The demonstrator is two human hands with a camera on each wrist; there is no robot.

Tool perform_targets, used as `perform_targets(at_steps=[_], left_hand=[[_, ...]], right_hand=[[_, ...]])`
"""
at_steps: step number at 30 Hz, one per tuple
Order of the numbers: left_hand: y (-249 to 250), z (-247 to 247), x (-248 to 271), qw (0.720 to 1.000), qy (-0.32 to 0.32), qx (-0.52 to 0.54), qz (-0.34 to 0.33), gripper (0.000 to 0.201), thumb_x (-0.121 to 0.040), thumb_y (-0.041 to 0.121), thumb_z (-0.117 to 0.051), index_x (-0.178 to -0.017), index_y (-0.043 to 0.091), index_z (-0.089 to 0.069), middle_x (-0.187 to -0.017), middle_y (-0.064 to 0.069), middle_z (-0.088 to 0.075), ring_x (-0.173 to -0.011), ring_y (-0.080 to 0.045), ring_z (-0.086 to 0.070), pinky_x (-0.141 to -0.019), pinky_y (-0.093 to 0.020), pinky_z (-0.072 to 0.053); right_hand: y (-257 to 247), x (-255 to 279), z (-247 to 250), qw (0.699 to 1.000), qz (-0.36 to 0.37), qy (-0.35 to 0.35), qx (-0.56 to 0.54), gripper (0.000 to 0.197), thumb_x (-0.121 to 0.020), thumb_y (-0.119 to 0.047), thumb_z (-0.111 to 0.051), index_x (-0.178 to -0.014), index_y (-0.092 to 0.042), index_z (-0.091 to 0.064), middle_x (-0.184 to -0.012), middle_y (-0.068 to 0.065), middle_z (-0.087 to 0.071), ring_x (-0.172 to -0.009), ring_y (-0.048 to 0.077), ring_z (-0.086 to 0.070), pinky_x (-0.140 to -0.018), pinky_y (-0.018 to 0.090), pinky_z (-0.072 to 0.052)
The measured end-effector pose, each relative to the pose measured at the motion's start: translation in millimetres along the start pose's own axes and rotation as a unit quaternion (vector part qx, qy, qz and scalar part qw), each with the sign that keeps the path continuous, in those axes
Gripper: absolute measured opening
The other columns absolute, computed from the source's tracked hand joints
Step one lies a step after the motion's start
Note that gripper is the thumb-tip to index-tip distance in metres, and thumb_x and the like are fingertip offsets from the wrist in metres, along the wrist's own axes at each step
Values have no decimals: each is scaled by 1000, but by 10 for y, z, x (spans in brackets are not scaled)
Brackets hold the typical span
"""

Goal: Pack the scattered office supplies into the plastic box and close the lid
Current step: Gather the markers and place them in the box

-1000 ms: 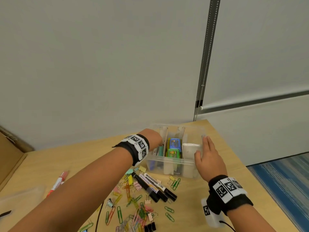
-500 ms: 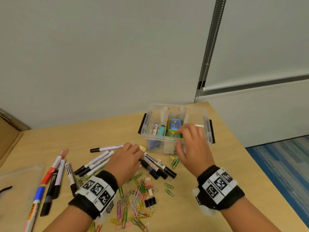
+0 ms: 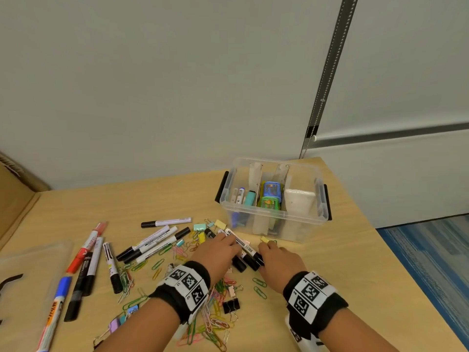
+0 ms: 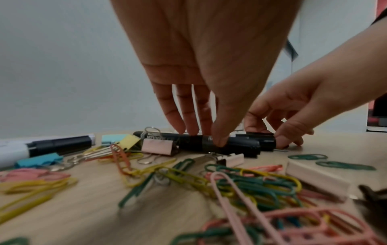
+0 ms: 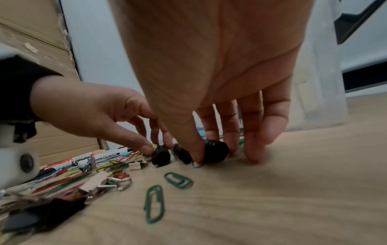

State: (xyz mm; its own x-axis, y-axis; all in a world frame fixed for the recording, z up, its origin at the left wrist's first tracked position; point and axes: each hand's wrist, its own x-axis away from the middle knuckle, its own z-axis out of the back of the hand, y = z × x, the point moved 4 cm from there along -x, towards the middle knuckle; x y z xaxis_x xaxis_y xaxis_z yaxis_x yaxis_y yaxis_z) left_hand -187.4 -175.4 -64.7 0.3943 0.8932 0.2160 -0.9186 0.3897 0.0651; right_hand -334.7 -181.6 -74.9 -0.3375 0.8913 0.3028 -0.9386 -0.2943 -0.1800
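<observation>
The clear plastic box (image 3: 302, 219) stands open at the back right of the table, holding pens, small colourful items and a white block. Three black-capped markers (image 3: 244, 246) lie just in front of it. My left hand (image 3: 234, 246) pinches one black marker (image 4: 194, 142) between thumb and fingers. My right hand (image 3: 265, 250) grips the cap end of the neighbouring marker (image 5: 216, 151), thumb on one side and fingers on the other. Both markers still rest on the table.
Several more markers (image 3: 154, 241) lie to the left, with coloured paper clips (image 3: 218, 323) and binder clips (image 3: 231, 306) spread in front of my wrists. A translucent lid (image 3: 33, 262) lies at the far left. Cardboard (image 3: 12, 199) stands at the left edge.
Both hands have come back from the box to the markers in front of it, the left first and then the right. Each now holds a marker.
</observation>
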Motion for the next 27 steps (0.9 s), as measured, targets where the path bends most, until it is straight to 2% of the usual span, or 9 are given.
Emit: perform_targets(at_steps=[3, 6, 12, 16, 18, 20, 22, 24, 27], left_hand=[[7, -32, -40, 999, -18, -30, -18, 35, -89, 9, -52, -123, 19, -55, -123, -2, -51, -116, -25, -42, -93, -40, -45], [34, -7, -34, 998, -23, -42, -36, 33, -90, 10, -50, -121, 19, -58, -120, -2, -55, -114, -25, -43, -93, -41, -44], [32, 305, 153, 996, 86, 12, -32, 32, -93, 13, -47, -123, 21, -53, -122, 2, -55, -110, -20, -48, -90, -33, -43], [-112, 436, 420, 984, 159, 79, -3, 29, -91, 17, -52, -118, 26, -56, -117, 9, -59, -104, -14, -54, -80, -25, -43], [-208, 452, 529, 979, 172, 106, 12, 29, -91, 19, -51, -118, 28, -55, -117, 12, -57, -104, -12, -54, -81, -25, -46], [-294, 465, 624, 974, 192, 118, 26, 29, -90, 18, -53, -117, 29, -55, -115, 13, -57, -103, -11, -55, -80, -28, -51], [-363, 467, 711, 967, 214, 129, 43, 31, -90, 17, -56, -118, 29, -54, -114, 12, -59, -101, -9, -57, -76, -29, -54], [-397, 469, 768, 962, 231, 136, 54, 33, -90, 18, -58, -120, 30, -53, -114, 12, -60, -100, -9, -58, -74, -29, -56], [-413, 478, 817, 961, 234, 131, 63, 33, -89, 17, -58, -118, 31, -54, -115, 14, -59, -99, -8, -59, -73, -30, -56]], right_hand=[[10, -3, 3, 1000, 0, 1, -2, 34, -94, -26, -45, -126, -17, -40, -128, 6, -48, -109, 28, -55, -80, 37, -45], [-21, 50, 119, 1000, 12, 24, -16, 29, -93, -24, -46, -121, -16, -43, -117, 6, -57, -100, 28, -60, -72, 34, -43], [-148, 290, 834, 965, 111, 202, -127, 13, -92, -35, -50, -95, -23, -51, -83, -6, -59, -71, 10, -57, -66, 29, -53], [-190, 421, 1362, 922, 158, 291, -199, 28, -92, -40, -44, -108, -22, -58, -88, -10, -65, -70, 0, -61, -64, 22, -57], [-201, 418, 1588, 900, 172, 352, -193, 27, -94, -35, -48, -114, -19, -57, -91, -7, -67, -71, 3, -63, -62, 23, -57], [-244, 354, 1735, 895, 161, 391, -144, 23, -96, -31, -50, -114, -18, -56, -90, -4, -67, -70, 10, -64, -57, 28, -56], [-322, 176, 1751, 915, 126, 377, -62, 21, -97, -31, -46, -111, -18, -55, -87, -3, -66, -66, 14, -61, -53, 29, -51], [-402, -88, 1655, 939, 91, 332, 18, 21, -97, -30, -43, -108, -18, -55, -82, -2, -66, -66, 16, -57, -57, 27, -46], [-478, -426, 1495, 962, 33, 245, 119, 20, -96, -28, -44, -106, -18, -58, -92, 3, -68, -91, 23, -60, -86, 38, -42]])
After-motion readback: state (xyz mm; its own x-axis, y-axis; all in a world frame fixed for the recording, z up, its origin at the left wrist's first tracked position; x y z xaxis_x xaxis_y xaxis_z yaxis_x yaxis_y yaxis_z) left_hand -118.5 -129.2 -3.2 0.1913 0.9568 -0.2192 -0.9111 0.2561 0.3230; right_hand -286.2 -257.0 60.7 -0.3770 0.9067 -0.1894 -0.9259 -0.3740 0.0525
